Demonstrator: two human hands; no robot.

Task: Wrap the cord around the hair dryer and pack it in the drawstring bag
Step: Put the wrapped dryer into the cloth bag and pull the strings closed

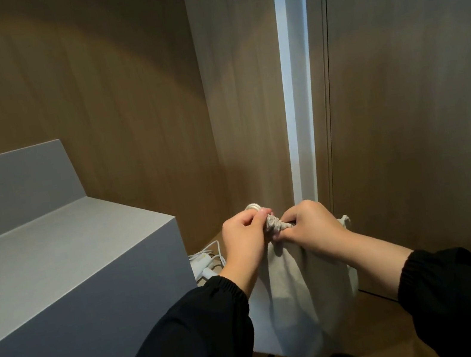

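A pale grey drawstring bag [300, 302] hangs in the air in front of me, bulging, its mouth gathered tight. My left hand [243, 240] grips the drawstring cord [275, 223] at the bag's top, a loop of it showing above my fingers. My right hand [312, 226] pinches the bunched neck and the knotted cord from the other side. The hair dryer is hidden; I cannot see inside the bag.
A grey counter block [65, 271] with a raised back stands at the left. On the floor between it and the bag lies a white adapter with a thin white cable [203, 262]. Wood-panelled walls and a closed door [421, 114] are behind.
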